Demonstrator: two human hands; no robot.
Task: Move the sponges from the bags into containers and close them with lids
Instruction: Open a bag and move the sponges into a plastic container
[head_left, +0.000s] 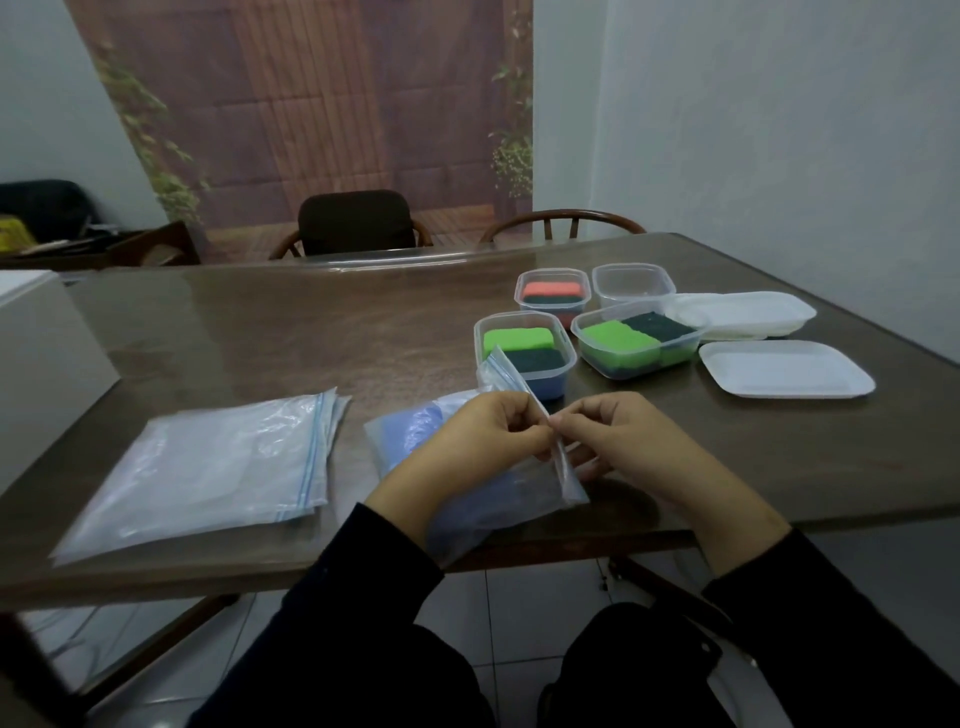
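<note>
Both hands, left (480, 434) and right (618, 441), pinch the zip edge of a bag (524, 488) holding a blue sponge (410, 431), at the desk's (291, 332) near edge. Containers (524, 348) with sponges sit beyond, lids (784, 370) beside them. No writing is readable.

The room is dim and evenly lit, with a cool, greyish cast. Soft glare streaks the glossy table (311, 332) well beyond the hands, and shadows under things are faint. The picture is slightly soft throughout, with mild blur on the bag (511, 483) at the fingers. Wide-angle distortion bends the table edges and walls outward.
</note>
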